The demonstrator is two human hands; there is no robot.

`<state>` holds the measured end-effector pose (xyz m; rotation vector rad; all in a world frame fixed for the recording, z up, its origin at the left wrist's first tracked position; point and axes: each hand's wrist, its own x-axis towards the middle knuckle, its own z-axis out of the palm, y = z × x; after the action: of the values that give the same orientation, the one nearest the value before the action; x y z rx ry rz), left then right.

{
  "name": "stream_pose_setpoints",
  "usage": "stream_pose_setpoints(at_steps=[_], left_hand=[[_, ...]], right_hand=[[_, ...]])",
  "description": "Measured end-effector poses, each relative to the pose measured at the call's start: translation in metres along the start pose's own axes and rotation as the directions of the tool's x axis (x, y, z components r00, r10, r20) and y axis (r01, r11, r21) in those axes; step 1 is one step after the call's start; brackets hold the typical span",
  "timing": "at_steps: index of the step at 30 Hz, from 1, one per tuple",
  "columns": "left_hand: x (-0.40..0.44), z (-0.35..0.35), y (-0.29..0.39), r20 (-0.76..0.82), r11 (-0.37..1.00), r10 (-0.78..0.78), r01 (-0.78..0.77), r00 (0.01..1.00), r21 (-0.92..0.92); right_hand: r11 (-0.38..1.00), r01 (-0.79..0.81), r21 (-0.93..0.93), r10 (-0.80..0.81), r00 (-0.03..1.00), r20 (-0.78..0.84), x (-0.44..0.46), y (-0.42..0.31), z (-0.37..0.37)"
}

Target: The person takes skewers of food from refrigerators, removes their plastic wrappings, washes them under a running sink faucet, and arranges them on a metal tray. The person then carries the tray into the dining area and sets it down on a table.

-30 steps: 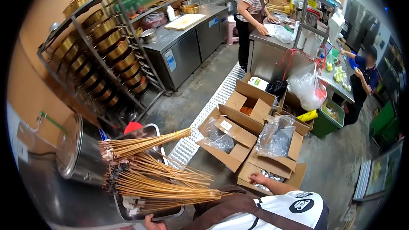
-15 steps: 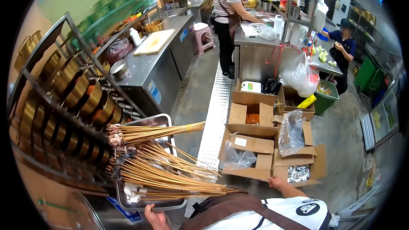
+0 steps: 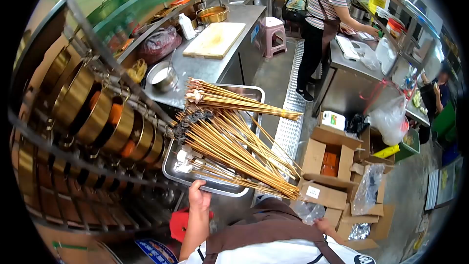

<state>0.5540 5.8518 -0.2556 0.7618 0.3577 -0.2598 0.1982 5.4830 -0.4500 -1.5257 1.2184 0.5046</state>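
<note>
- Left of the left hand: brass pots (image 3: 73, 93) in slanting rows, too overlapped to count; at least three show orange-red contents.
- Beyond the left hand, on the counter: one steel pot (image 3: 169, 84), contents unclear; one white bottle (image 3: 186, 26); one cutting board (image 3: 215, 41); one brass pan (image 3: 215, 18) with orange contents.
- The left hand (image 3: 199, 196) grips the near rim of one stainless-steel tray (image 3: 239, 191), which lies just ahead of it.
- In that tray, ahead of the left hand: bamboo skewers (image 3: 234, 151), too many to count, in at least three groups, one tipped with pale pink pieces, one with black, one with white; their bare ends jut over the tray's right side, towards the right hand.
- Well beyond both hands: one pink stool (image 3: 274, 34).
- The right hand (image 3: 322, 225) is apart from the tray, just beside a clear plastic bag (image 3: 308, 210); whether it grasps anything, I cannot tell.
- Ahead and right of the right hand: at least four cardboard boxes (image 3: 325, 193); one holds orange-red packets (image 3: 330, 163), one silvery packs (image 3: 359, 231).
- Beyond the boxes: one white jug (image 3: 333, 120).
</note>
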Motion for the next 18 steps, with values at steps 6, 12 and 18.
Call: stream_pose_setpoints(at_steps=[6, 12, 18], left_hand=[[0.154, 0.089, 0.021, 0.031, 0.998, -0.061, 0.061, 0.998, -0.010], [0.308, 0.152, 0.033, 0.074, 0.999, -0.033, 0.035, 0.997, -0.028], [0.470, 0.174, 0.039, -0.131, 0.999, 0.022, -0.016, 0.991, 0.044]], right_hand=[[0.926, 0.271, 0.264, -0.263, 0.962, -0.069, 0.107, -0.179, -0.031], [0.956, 0.260, 0.135, -0.249, 0.964, -0.089, 0.175, -0.312, -0.070], [0.960, 0.164, 0.227, -0.114, 0.969, -0.219, 0.263, -0.378, -0.080]])
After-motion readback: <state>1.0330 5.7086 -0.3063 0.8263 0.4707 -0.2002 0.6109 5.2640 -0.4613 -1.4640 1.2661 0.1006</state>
